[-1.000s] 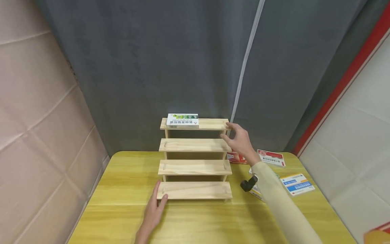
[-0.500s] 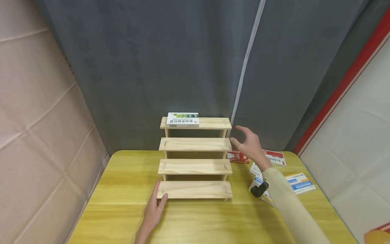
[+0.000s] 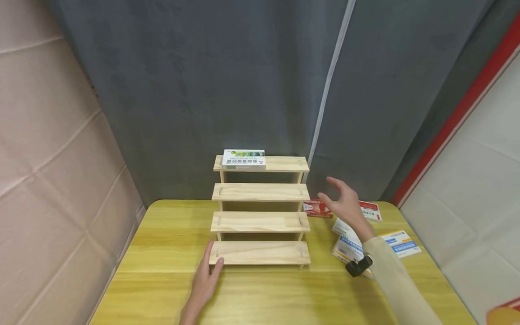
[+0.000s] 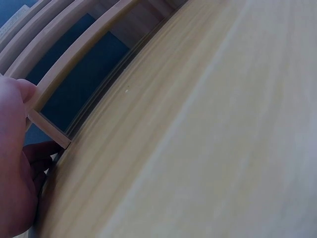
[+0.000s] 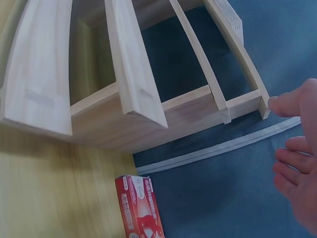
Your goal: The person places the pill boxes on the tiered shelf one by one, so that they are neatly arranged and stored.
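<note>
The four-step wooden rack (image 3: 260, 253) stands upright toward the back of the tabletop (image 3: 162, 253), a white-and-green box (image 3: 244, 159) lying flat on the left part of its top step. The left hand (image 3: 204, 280) grips the front left corner of the lowest step, thumb over the edge; the right hand (image 3: 345, 204), thumb and forefinger spread, hangs empty beside the rack, apart from it. The step in hand looks like steadying and squaring the rack; it would go best with light, level pressure low on the frame, since a lift or jolt could slide the loose box. The right hand should keep clear of the step ends and the red box (image 3: 318, 208) just beside the rack. Further right on the yellowish, wood-grained tabletop lie more boxes, among them a blue-and-white box (image 3: 401, 243), some partly hidden by the right arm. A dark grey curtain (image 3: 203, 90) closes the back, with a pale, creased wall covering (image 3: 53, 158) at left and a white panel (image 3: 479, 180) edged in red at right.
</note>
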### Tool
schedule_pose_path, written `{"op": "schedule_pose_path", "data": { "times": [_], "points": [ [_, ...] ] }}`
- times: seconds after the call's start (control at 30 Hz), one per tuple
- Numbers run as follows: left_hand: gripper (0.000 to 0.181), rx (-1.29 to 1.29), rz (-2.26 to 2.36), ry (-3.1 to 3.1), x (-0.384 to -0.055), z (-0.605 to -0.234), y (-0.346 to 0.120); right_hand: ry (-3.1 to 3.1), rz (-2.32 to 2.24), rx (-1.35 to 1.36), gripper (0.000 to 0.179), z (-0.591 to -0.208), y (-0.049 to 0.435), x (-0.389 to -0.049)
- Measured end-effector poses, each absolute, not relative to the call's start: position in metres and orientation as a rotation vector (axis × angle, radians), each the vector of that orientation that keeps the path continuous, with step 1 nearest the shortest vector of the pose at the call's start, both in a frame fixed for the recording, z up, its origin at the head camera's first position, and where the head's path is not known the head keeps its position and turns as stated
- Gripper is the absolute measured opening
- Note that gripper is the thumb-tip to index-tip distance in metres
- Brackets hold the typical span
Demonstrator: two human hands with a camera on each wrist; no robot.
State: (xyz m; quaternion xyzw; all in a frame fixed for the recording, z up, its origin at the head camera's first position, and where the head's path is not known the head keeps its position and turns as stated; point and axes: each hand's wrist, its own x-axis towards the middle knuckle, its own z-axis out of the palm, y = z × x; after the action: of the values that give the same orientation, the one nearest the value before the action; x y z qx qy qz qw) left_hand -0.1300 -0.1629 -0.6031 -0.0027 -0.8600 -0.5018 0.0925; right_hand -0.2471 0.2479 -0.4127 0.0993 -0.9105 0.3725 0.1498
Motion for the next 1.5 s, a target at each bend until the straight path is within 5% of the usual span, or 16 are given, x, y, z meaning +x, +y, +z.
{"op": "schedule_pose_path", "data": {
  "times": [1.5],
  "points": [
    [0.069, 0.01, -1.494, -2.58, -0.129, -0.6, -0.163, -2.813, 0.991, 0.032, 0.074, -0.489, 0.327, -0.182]
  ]
}}
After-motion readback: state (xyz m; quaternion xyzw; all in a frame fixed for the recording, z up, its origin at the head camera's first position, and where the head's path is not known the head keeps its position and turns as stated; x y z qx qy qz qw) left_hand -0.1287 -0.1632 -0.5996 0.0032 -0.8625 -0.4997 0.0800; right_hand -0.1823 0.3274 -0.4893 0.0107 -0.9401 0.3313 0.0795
